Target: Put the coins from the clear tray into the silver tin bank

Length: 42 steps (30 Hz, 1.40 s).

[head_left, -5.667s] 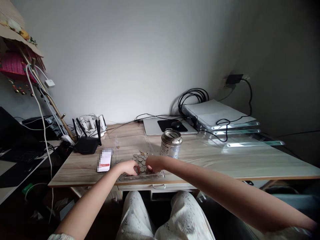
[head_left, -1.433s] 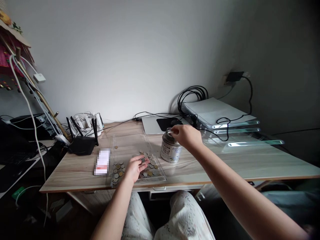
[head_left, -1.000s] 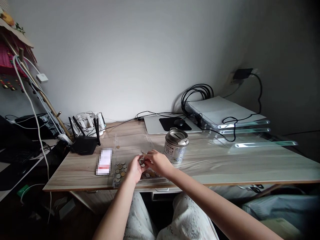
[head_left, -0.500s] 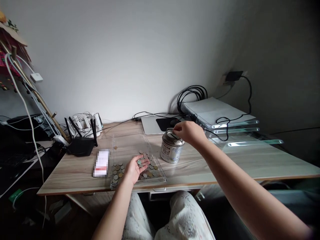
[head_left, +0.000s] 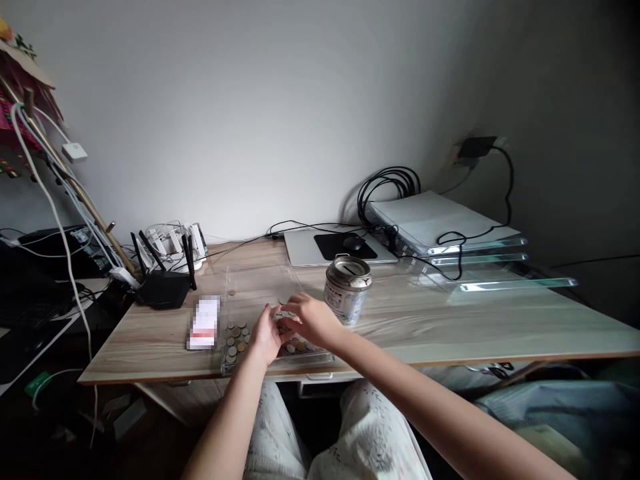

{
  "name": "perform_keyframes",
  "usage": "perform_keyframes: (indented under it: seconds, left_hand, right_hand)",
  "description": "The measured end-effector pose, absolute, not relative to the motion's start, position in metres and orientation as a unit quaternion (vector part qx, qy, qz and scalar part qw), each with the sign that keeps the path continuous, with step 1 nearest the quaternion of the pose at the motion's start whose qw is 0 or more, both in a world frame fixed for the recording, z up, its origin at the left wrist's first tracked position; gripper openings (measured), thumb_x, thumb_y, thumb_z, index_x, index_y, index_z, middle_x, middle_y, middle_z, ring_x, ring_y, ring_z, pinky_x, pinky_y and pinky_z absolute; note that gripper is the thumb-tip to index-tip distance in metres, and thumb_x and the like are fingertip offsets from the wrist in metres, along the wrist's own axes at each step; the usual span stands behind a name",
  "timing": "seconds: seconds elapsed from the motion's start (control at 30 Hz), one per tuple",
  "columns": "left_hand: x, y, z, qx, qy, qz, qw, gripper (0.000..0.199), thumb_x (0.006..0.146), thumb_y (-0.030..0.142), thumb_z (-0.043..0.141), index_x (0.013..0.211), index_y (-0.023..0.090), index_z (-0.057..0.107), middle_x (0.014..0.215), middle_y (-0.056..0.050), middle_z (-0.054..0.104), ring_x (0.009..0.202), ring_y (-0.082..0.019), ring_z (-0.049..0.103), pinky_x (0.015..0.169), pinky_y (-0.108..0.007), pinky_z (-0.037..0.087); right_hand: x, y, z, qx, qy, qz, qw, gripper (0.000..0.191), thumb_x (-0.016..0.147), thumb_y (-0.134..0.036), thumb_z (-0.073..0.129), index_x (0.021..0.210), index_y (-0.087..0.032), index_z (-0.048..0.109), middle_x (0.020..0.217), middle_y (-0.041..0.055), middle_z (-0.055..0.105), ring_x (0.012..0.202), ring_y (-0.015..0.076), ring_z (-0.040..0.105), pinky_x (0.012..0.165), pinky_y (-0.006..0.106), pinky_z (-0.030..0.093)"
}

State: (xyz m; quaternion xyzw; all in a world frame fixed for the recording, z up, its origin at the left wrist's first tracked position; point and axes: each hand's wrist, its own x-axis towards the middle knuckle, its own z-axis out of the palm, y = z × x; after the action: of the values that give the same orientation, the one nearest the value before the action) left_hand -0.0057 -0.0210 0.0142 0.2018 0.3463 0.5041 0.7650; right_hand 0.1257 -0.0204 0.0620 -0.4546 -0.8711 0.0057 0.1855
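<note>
A clear plastic tray (head_left: 250, 280) lies on the desk with several coins (head_left: 235, 340) in it. My left hand (head_left: 266, 337) is palm up over the tray; my right hand covers its palm, so any coins there are hidden. The thumb and fingers of my right hand (head_left: 313, 320) are drawn together at the left palm, and what they grip is too small to make out. Just right of the tray stands a round metal tin (head_left: 347, 293), upright, with a dark slot in its lid and a wire loop at the back.
A phone (head_left: 204, 323) lies left of the tray, with a black router (head_left: 163, 289) behind it. At the back are a silver laptop (head_left: 299, 247), a mouse (head_left: 353, 243) and coiled black cable (head_left: 385, 183). Clear stacked trays (head_left: 515, 285) stand at the right.
My right hand has moved from the tin's lid down and left to my left palm. The tin's slot and the mouse have come into view. The camera view has shifted slightly.
</note>
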Motion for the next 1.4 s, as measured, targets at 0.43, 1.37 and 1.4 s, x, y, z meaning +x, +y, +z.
perform_keyframes:
  seconds: [0.43,1.37,1.4]
  left_hand:
    - [-0.008,-0.024,0.018,0.225,0.350,0.490,0.766,0.035,0.079,0.040,0.039,0.099,0.012,0.045,0.079,-0.012,0.062,0.074,-0.019,0.061,0.070,-0.032,0.043]
    - [-0.009,-0.023,0.018,0.214,0.353,0.486,0.770,0.049,0.077,0.054,0.032,0.108,0.017,0.043,0.061,-0.003,0.056,0.053,-0.014,0.053,0.057,-0.027,0.040]
    - [-0.009,-0.024,0.018,0.214,0.348,0.483,0.775,0.048,0.077,0.053,0.033,0.107,0.016,0.043,0.063,-0.004,0.057,0.057,-0.015,0.056,0.060,-0.028,0.041]
  right_hand:
    - [0.181,0.004,0.119,-0.577,-0.749,0.005,0.324,0.023,0.070,-0.030,0.053,0.089,-0.020,0.061,0.071,0.0012,0.062,0.061,0.0112,0.052,0.055,0.021,0.035]
    - [0.124,-0.039,0.038,-0.443,-0.869,0.003,0.222,0.026,0.083,-0.028,0.036,0.087,-0.023,0.062,0.083,0.0047,0.059,0.078,0.0142,0.050,0.061,0.022,0.038]
    - [0.131,-0.036,0.048,-0.449,-0.860,0.002,0.240,0.027,0.083,-0.028,0.036,0.087,-0.023,0.062,0.083,0.0042,0.059,0.076,0.0134,0.051,0.060,0.021,0.037]
